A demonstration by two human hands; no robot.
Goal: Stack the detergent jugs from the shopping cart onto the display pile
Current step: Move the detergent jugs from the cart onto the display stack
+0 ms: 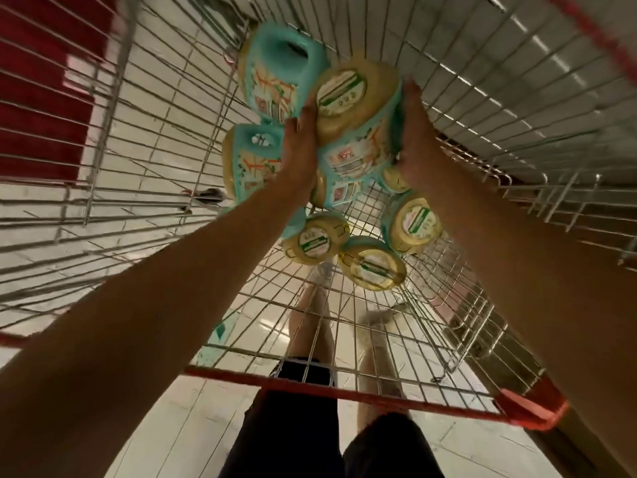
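Observation:
Several teal detergent jugs with yellow caps lie and stand inside a wire shopping cart [344,326]. I look straight down into it. One jug [355,132] is raised between my hands, cap toward me. My left hand [300,150] presses flat against its left side and my right hand [413,132] presses flat against its right side, fingers straight. Two more jugs lie on their sides behind it, one at the top [275,74] and one at the left [248,160]. Upright jugs [413,224] stand below the held one.
The cart's red front rail [344,384] runs across below my arms, with my legs and dark shorts beneath it. Wire side walls rise on both sides. A red surface [41,98] lies beyond the cart at the left. Pale floor tiles show through the mesh.

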